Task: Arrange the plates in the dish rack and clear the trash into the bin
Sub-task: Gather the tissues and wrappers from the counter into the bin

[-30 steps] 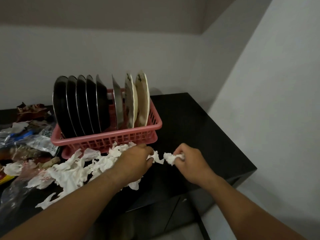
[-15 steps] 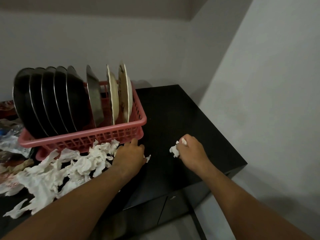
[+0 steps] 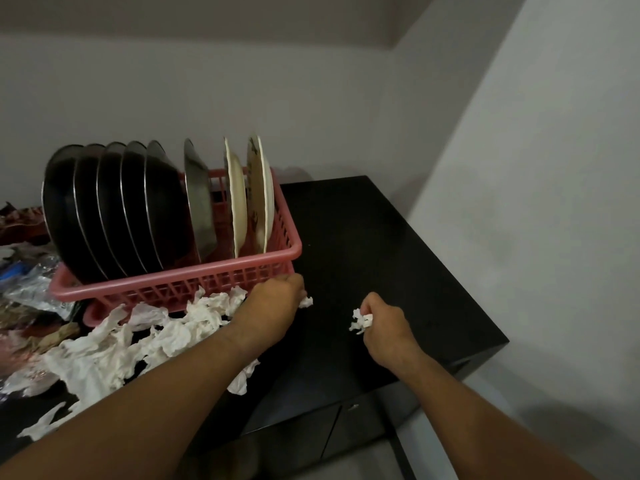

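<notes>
Head view: the plate half of the job looks finished, since the pink dish rack (image 3: 207,271) holds every plate in sight on edge: a row of dark plates (image 3: 114,209) toward nine o'clock, one steel plate (image 3: 199,202) in the middle and two pale plates (image 3: 263,195) toward three o'clock. The trash half looks barely begun. A ragged tissue pile (image 3: 138,344) lies on the black table (image 3: 381,244) touching the rack's near side, spreading toward seven o'clock, and crumpled wrappers (image 3: 27,282) lie at the rack's nine o'clock. No bin is in view. The left hand (image 3: 273,299), just beside the rack's near corner, is curled down over a tissue scrap (image 3: 306,302) that pokes out past the knuckles. The right hand (image 3: 384,323), at the left hand's three o'clock and apart from it, is closed around a small tissue wad (image 3: 361,322). The tissue is white, thin, torn and crumpled into limp strips, so it should bunch up easily.
</notes>
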Motion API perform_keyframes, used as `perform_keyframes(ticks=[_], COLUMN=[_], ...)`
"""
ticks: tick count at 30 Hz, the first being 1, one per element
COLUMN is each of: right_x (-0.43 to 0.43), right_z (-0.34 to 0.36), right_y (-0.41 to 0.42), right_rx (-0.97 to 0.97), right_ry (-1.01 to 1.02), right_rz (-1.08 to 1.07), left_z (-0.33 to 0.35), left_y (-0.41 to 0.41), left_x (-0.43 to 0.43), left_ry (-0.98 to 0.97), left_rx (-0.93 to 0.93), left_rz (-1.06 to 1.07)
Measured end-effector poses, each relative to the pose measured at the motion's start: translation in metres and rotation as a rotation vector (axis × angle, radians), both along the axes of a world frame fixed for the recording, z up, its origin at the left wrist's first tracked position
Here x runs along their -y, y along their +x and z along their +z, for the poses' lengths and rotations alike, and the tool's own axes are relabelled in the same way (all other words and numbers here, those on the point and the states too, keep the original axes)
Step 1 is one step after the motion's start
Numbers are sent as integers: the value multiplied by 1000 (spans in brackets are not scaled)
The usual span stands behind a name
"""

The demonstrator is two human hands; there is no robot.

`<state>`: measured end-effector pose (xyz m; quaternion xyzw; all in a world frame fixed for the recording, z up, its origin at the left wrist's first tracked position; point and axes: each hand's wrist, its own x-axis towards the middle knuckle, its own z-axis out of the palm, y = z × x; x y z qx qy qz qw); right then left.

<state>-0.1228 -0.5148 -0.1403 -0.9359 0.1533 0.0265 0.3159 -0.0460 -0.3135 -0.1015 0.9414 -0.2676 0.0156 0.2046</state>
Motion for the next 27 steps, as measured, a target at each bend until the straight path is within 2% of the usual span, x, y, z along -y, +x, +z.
perform_keyframes(ticks=[6, 10, 15, 19, 21, 23, 27], right_x=[-6, -22, -53, -77, -89, -97, -111], right_z=[15, 30, 36, 29, 27, 23, 11], right_y=[12, 21, 31, 35, 35, 35, 32], right_rx=[61, -19, -88, -198, -160, -120, -179], right_ry=[76, 147, 89, -8, -29, -48, -135], right_rz=[17, -24, 79, 258, 310, 361, 414], left_z=[14, 21, 26, 27, 27, 27, 23], left_y=[3, 7, 7, 6, 5, 5, 7], left_x=[-7, -15, -33, -43, -46, -49, -56], left_ry=[-207, -296, -227, -263, -301, -276, -185], left_rx=[-118, -201, -95, -251, -281, -240, -119], left_rz=[67, 83, 193, 205, 206, 194, 170])
